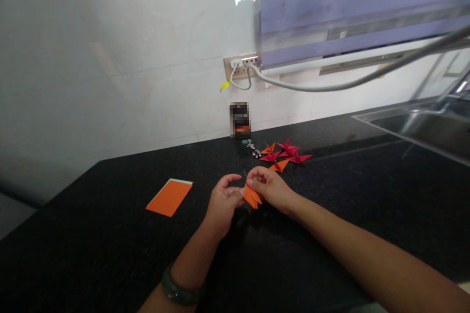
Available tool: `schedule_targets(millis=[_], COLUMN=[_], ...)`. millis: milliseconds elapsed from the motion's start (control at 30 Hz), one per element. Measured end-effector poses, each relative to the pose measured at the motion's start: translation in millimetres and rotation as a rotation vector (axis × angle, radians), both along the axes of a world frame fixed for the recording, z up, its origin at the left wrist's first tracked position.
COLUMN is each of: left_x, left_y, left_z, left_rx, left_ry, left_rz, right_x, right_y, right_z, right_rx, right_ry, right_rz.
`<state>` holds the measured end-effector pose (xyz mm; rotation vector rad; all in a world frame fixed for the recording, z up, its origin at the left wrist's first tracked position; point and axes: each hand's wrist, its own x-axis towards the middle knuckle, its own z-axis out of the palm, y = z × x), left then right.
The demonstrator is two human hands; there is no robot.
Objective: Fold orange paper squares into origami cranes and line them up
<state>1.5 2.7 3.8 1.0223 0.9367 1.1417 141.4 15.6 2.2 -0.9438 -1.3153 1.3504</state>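
An orange piece of folded paper [252,197] is held between my two hands, just above the black counter. My left hand [224,203] pinches its left edge between thumb and fingers. From above, my right hand [269,186] grips the paper's upper part, with the fingertips partly covering it. The lower end of the paper splits into pointed flaps. Just beyond my right hand sits a group of folded paper cranes, some red [300,158] and some orange [279,165]. To the left lies a stack of square paper [169,198], orange on top with a pale green edge showing.
A phone-like dark object [240,120], blurred out, leans against the wall, with a beaded strap [254,150] before it. A sink [422,129] is set into the counter [110,249] at right. A grey cable [316,89] runs from the wall socket [242,65].
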Motion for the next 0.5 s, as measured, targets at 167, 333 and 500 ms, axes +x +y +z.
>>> schedule_targets(millis=[167, 333, 500], left_x=[-2.1, 0.5, 0.8], left_y=[3.0, 1.4, 0.3], left_z=[0.6, -2.1, -2.2], left_rx=[-0.102, -0.115, -0.103], left_ry=[-0.186, -0.114, -0.088], left_rz=[0.052, -0.007, 0.006], right_x=[4.3, 5.3, 5.5], right_y=[-1.3, -1.5, -1.3], right_z=[5.2, 3.9, 3.9], right_rx=[-0.013, -0.016, -0.011], right_ry=[0.002, 0.030, 0.067], right_rz=[0.138, 0.144, 0.128])
